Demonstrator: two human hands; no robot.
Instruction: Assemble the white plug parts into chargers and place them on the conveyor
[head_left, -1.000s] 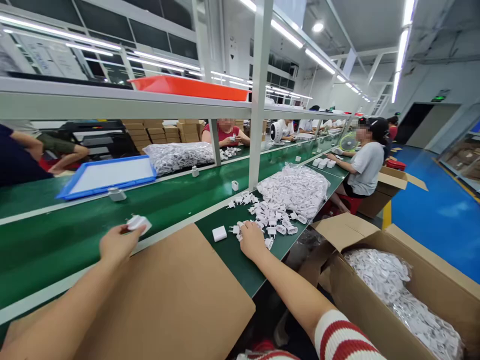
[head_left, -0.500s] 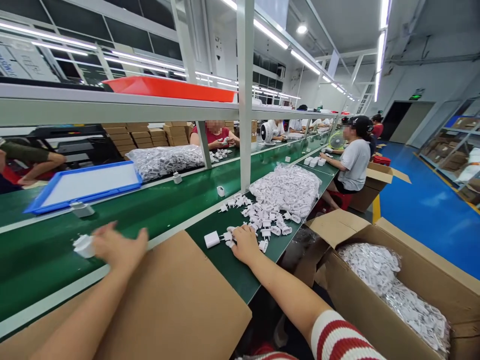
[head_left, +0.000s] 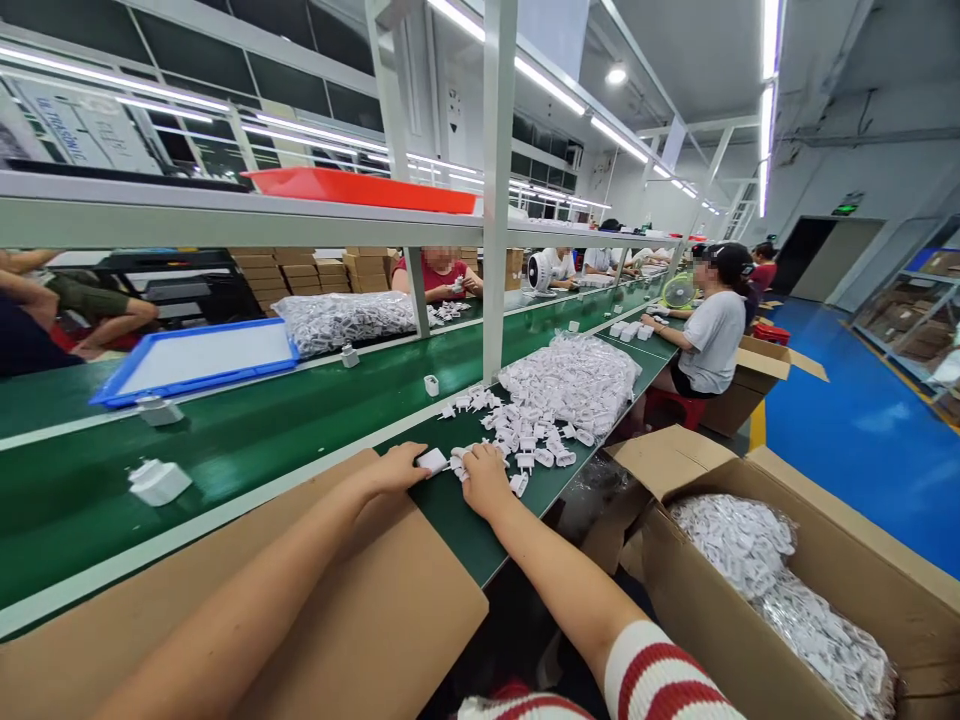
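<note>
My left hand (head_left: pixel 399 468) pinches the near end of a white charger (head_left: pixel 432 461) at the edge of the green bench. Close beside it, my right hand (head_left: pixel 485 478) is closed over a small white plug piece (head_left: pixel 457 463), partly hidden by the fingers. The charger and this piece almost meet; whether they are joined I cannot tell. Just beyond my right hand lies a loose heap of white plug pieces (head_left: pixel 527 432), spilling from a clear plastic bag (head_left: pixel 574 375). On the green belt to the left sits another white charger (head_left: pixel 159 482) with its pins showing.
A cardboard sheet (head_left: pixel 315 600) lies under my left forearm. An open carton (head_left: pixel 660 560) with bagged white parts stands at right. A metal post (head_left: pixel 495 200) rises behind the heap, holding a shelf with a red tray (head_left: pixel 360 190). A co-worker (head_left: pixel 712 320) sits farther along.
My left hand has let go of a charger on the belt and moved right to grip the one beside my right hand. My right hand stays by the heap. The view has shifted slightly.
</note>
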